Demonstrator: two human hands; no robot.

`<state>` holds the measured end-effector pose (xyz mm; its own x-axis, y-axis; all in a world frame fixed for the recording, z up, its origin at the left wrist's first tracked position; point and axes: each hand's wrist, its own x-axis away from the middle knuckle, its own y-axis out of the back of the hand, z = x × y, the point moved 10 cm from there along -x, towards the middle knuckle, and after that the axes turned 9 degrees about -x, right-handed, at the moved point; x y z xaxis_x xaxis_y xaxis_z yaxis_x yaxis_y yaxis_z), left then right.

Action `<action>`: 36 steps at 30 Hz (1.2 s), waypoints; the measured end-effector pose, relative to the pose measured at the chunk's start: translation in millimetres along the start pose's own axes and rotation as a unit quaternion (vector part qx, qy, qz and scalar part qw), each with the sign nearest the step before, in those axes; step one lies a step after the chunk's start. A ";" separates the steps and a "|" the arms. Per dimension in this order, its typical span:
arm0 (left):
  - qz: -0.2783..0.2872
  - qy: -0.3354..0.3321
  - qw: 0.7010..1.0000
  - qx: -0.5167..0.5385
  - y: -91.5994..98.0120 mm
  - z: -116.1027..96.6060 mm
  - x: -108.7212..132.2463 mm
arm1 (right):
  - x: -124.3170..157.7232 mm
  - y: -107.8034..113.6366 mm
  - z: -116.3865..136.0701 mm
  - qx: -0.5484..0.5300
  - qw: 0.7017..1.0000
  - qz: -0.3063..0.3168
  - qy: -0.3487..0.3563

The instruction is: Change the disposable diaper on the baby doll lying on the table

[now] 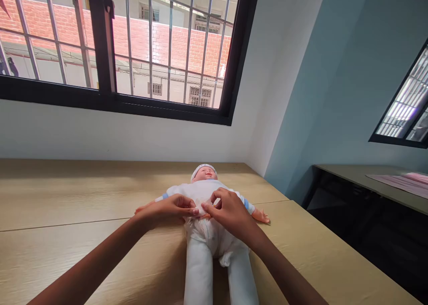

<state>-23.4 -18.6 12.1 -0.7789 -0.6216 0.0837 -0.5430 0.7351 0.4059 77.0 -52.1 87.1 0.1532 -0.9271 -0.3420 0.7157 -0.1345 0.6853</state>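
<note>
Doll (202, 233) across the tabletop (83, 198) seam, head near far right corner, legs toward near edge. Both hands (225, 207) at its waist. Window (130, 55) above far edge. Past right edge: second table (361, 175), cloth (404, 184) on it.

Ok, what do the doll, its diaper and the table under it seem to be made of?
Doll: probably soft vinyl or plastic where bare, judging by the smooth moulded hands; clothing hides the rest.
Diaper: likely thin nonwoven or papery sheet, as its white surface bunches into crinkled gathers.
Table: wood or wood-look laminate, satin finish; fine pale grain and soft sheen fit either.
</note>
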 end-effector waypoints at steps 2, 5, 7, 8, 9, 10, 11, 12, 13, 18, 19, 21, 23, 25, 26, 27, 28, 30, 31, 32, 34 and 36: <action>-0.012 0.000 1.000 0.007 2.0 4.1 -1.7 | -0.2 0.5 -4.3 -0.012 1.000 0.005 -0.015; -0.023 -0.003 1.000 0.009 2.5 5.3 -3.2 | -0.2 0.4 -9.7 0.000 0.999 0.018 -0.041; -0.034 0.000 0.999 0.000 3.4 5.5 -4.2 | -0.1 0.9 -13.0 0.016 0.998 0.025 -0.058; -0.041 0.003 0.999 -0.006 3.8 5.8 -4.6 | 0.0 1.2 -14.4 0.022 0.997 0.028 -0.065; -0.046 0.007 0.999 -0.011 3.8 5.8 -4.9 | 0.1 1.4 -15.4 0.028 0.997 0.032 -0.070; -0.050 0.011 0.999 -0.016 3.2 5.4 -5.0 | 0.3 1.4 -15.8 0.032 0.996 0.037 -0.072; -0.056 0.015 0.998 -0.021 2.6 4.8 -4.9 | 0.4 1.6 -15.9 0.037 0.996 0.041 -0.070; -0.063 0.021 0.997 -0.026 2.3 3.8 -4.4 | 0.6 2.0 -15.7 0.043 0.996 0.043 -0.068; -0.076 0.024 0.996 -0.032 2.6 1.8 -3.6 | 0.8 2.4 -15.6 0.048 0.996 0.046 -0.065; -0.153 0.022 0.986 -0.068 7.7 -11.6 2.1 | 2.2 3.5 -18.2 0.056 0.994 0.056 -0.074; -0.161 0.021 0.984 -0.074 8.1 -12.9 2.5 | 2.4 3.5 -18.4 0.057 0.994 0.057 -0.074; -0.169 0.017 0.982 -0.080 8.1 -14.4 2.3 | 2.7 3.2 -18.5 0.062 0.994 0.060 -0.073; -0.172 0.009 0.982 -0.083 7.9 -15.2 1.5 | 3.2 2.4 -19.1 0.066 0.993 0.062 -0.070; -0.177 0.002 0.981 -0.086 8.3 -16.5 0.9 | 3.8 1.2 -20.1 0.070 0.993 0.064 -0.069; -0.180 -0.001 0.980 -0.088 8.8 -17.4 0.9 | 4.0 0.5 -20.8 0.071 0.993 0.065 -0.068; -0.185 -0.004 0.978 -0.093 9.5 -18.6 1.1 | 4.2 -0.2 -21.5 0.071 0.993 0.065 -0.067; -0.191 -0.006 0.977 -0.099 10.5 -20.0 1.6 | 4.3 -1.0 -22.1 0.066 0.994 0.065 -0.066; -0.203 -0.013 0.972 -0.115 12.4 -23.2 3.0 | 4.0 -1.0 -23.6 0.051 0.995 0.059 -0.064; -0.207 -0.020 0.971 -0.121 12.9 -24.9 3.8 | 3.6 0.1 -24.4 0.045 0.996 0.053 -0.063; -0.212 -0.028 0.969 -0.125 13.5 -26.4 4.7 | 2.9 1.9 -24.9 0.040 0.996 0.047 -0.060; -0.225 -0.042 0.963 -0.142 15.1 -28.4 7.2 | 0.9 8.1 -23.8 0.037 0.998 0.033 -0.044; -0.243 -0.052 0.954 -0.170 17.4 -29.4 10.3 | -1.2 15.3 -20.2 0.033 0.999 0.030 -0.016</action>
<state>-31.7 -20.2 46.7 -0.4976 -0.8233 -0.2731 -0.7281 0.2253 0.6474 101.6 -45.9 85.0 0.1719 -0.9448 -0.2788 0.6585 -0.1003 0.7459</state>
